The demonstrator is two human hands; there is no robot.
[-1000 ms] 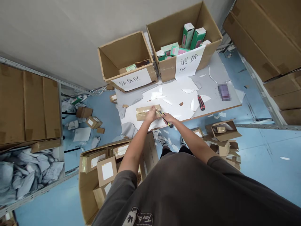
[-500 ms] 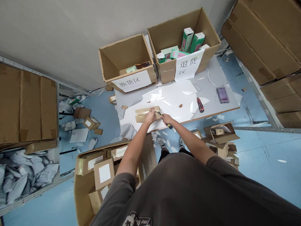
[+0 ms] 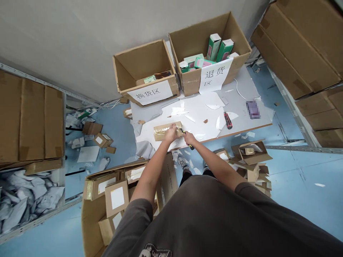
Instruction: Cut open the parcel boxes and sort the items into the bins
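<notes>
A long cardboard box (image 3: 159, 132) wrapped in clear tape lies flat near the table's front edge. My left hand (image 3: 170, 134) grips it from above, toward its right half, pressing it to the table. In my right hand (image 3: 189, 137) is a utility knife (image 3: 191, 146) with a black and yellow handle, closed in the fingers. Its front end points at the right end of the box, close to my left fingers. Whether the blade is in the tape I cannot tell. A red and black utility knife (image 3: 228, 120) lies farther right on the table.
Two open cartons stand at the back of the table (image 3: 199, 105): a left carton (image 3: 122, 76) and a right carton (image 3: 191, 82) holding green boxes. Paper scraps (image 3: 179, 110) and a pixelated purple item (image 3: 253, 109) lie around. A large carton of parcels (image 3: 89, 217) is at my left.
My right hand and the knife have shifted slightly, and the knife's handle now sits lower and further left. My left hand stays on the box.
</notes>
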